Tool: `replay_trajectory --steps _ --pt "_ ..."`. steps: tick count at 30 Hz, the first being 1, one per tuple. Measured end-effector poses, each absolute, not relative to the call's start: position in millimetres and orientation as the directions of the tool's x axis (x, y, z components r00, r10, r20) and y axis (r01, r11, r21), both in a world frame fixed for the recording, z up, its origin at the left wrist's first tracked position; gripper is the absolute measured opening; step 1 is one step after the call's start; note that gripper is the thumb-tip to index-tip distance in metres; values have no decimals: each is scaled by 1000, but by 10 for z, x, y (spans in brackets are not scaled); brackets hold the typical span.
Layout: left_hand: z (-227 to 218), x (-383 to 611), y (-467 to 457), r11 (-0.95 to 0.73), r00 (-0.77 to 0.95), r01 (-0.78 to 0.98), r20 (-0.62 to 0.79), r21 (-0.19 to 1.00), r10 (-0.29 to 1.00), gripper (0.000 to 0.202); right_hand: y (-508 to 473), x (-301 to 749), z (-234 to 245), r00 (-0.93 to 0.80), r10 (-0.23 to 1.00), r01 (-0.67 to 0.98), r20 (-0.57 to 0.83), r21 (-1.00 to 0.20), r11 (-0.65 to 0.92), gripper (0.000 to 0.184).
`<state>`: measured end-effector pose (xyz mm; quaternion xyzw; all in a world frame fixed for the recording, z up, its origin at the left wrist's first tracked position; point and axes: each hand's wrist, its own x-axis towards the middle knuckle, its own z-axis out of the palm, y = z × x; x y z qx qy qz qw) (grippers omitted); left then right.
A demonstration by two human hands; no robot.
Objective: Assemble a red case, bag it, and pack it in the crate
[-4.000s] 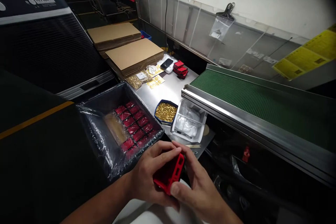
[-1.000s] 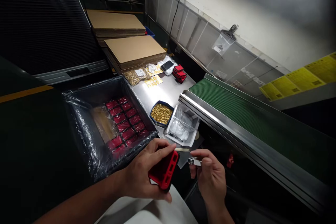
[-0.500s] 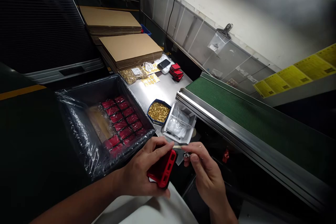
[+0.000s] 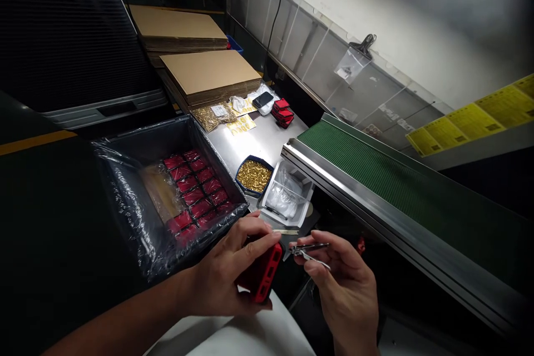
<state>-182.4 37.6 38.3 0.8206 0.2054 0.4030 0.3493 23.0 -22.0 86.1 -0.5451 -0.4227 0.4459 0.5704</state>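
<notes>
Left hand: I see the left hand (image 4: 227, 278) low in the middle of the view, fingers curled shut around a red case (image 4: 266, 277), thumb lying along its top edge.
Red case: it is held on edge over my lap, just in front of the near corner of the bin (image 4: 125, 200); its dark openings face the right hand.
Right hand: the right hand (image 4: 346, 295) is just right of the case, palm turned up, thumb and first fingers pinched on a small metal tool (image 4: 311, 252).
Metal tool: its tip points left, close to the case; I cannot tell whether the two touch.
Bin: lined with clear plastic, it holds rows of red cases (image 4: 194, 192) laid flat beside a brown sheet.
Table: on the steel table (image 4: 258, 139), a blue dish of gold bits (image 4: 254, 175) sits touching a white tray (image 4: 287, 194) of clear bags.
Far end: two cardboard stacks (image 4: 208, 72), a phone (image 4: 262, 99) and a small pile of red cases (image 4: 282, 111).
Right side: a green conveyor belt (image 4: 375, 178) runs along the table edge.
</notes>
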Motion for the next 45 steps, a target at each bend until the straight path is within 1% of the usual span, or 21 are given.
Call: replay_trajectory --steps 3,7,10,21,23,25,27,29,31,33,39,45 --pt "393 -1824 379 -669 597 66 508 740 621 92 -225 223 871 250 968 46 -12 -999 -24 28" --pt "399 -1823 377 -667 588 61 513 742 625 92 -242 238 855 212 977 131 10 -991 -18 23" --pt "404 -1828 371 -668 591 53 516 743 621 94 -243 248 848 188 982 131 14 -991 -11 23" --pt "390 -1839 380 -666 596 10 530 746 603 96 -207 200 848 224 975 47 -4 -999 -15 15" --pt "399 -1839 380 -658 602 5 523 753 604 96 -215 211 839 268 963 80 18 -997 -3 15" --pt "423 -1841 380 -654 608 13 513 756 606 96 -219 248 841 285 957 151 57 -988 14 16" --pt "459 -1843 380 -651 617 27 499 759 608 95 -220 305 857 230 967 250 108 -967 48 19" --pt "495 -1844 384 -646 628 45 481 762 611 93 -219 366 879 121 978 331 167 -936 119 24" --pt "520 -1845 390 -644 637 59 468 763 613 90 -217 409 896 22 977 367 213 -911 190 28" --pt "533 -1845 395 -650 642 66 466 757 609 88 -215 426 905 -36 973 376 228 -899 224 31" --pt "540 -1846 395 -676 653 85 471 732 592 88 -209 426 920 -77 966 416 247 -872 257 33" --pt "546 -1844 392 -689 655 78 484 720 580 85 -188 471 951 -140 964 436 224 -861 263 34"
